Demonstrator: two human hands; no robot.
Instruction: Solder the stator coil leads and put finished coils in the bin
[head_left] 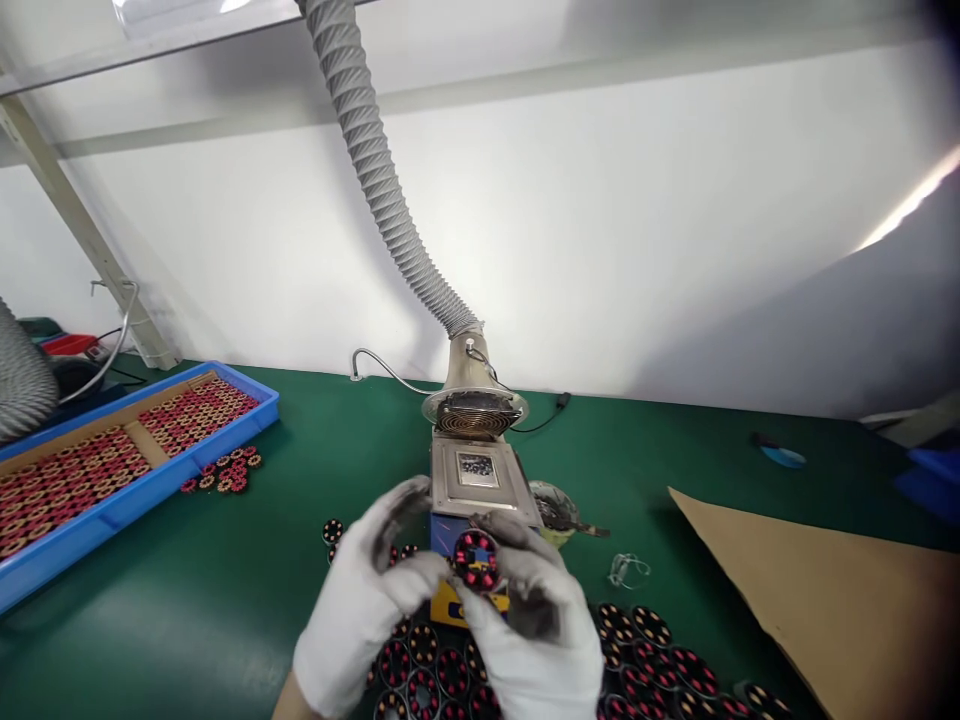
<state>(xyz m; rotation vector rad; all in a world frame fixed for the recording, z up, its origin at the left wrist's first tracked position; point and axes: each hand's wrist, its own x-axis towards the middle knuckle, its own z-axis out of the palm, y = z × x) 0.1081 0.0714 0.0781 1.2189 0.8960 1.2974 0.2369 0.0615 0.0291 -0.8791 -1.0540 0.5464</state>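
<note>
My right hand (536,610), in a white glove with darkened fingertips, grips a ring-shaped motor stator (489,578) with a black rim and red coils between thumb and fingers. My left hand (375,590), gloved too, is beside it with thumb and fingers apart; the thumb tip comes close to the ring's left edge, and I cannot tell whether it touches. Just beyond both hands stands a solder pot (446,478) with a square metal top and a small shiny bath (478,469). More black-rimmed stators (424,645) lie below and between my hands.
A fume hood (469,365) on a grey hose (367,140) hangs behind the pot. A bowl (553,500) with a dark tool stands right of it. Left is a blue tray (112,515) of red parts. Stators (652,660) and brown cardboard (840,590) lie right.
</note>
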